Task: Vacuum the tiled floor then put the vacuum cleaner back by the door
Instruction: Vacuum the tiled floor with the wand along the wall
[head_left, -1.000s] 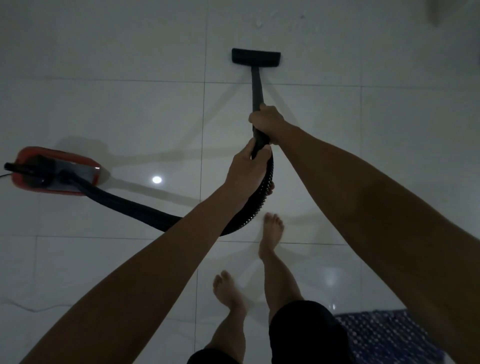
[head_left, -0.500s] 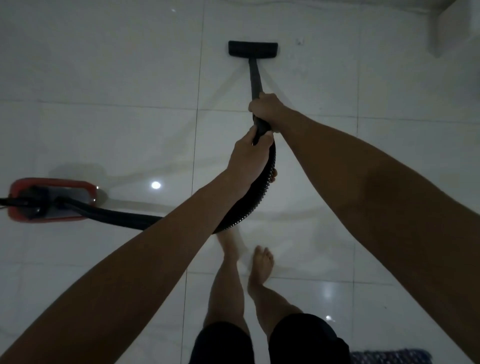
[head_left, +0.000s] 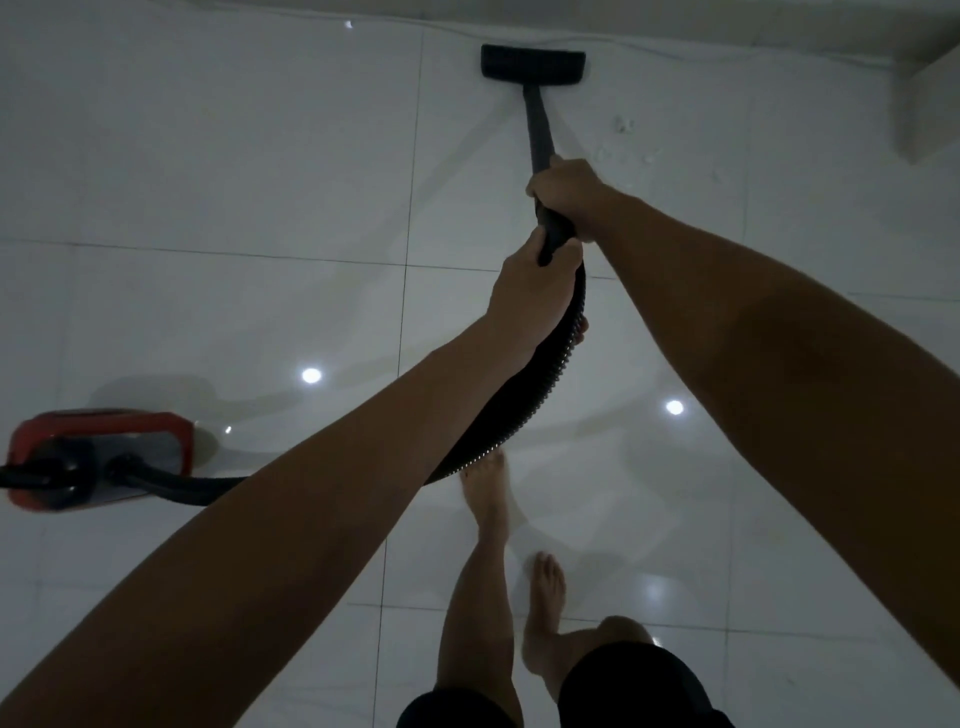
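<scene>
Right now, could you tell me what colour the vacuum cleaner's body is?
Red, with a grey top panel; the vacuum cleaner body shows in the head view.

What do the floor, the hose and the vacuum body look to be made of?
Floor: glossy glazed tile, likely ceramic; grout lines and mirrored lights. Hose: black ribbed flexible plastic, apparently; ridges catch light. Vacuum body: red shell, probably hard plastic; dim light leaves it unsure.

A red canister vacuum cleaner (head_left: 98, 457) sits on the glossy white tiled floor (head_left: 208, 182) at left. Its ribbed black hose (head_left: 524, 410) arcs up to a black wand (head_left: 540, 130), whose flat floor nozzle (head_left: 533, 63) lies near the wall.
</scene>
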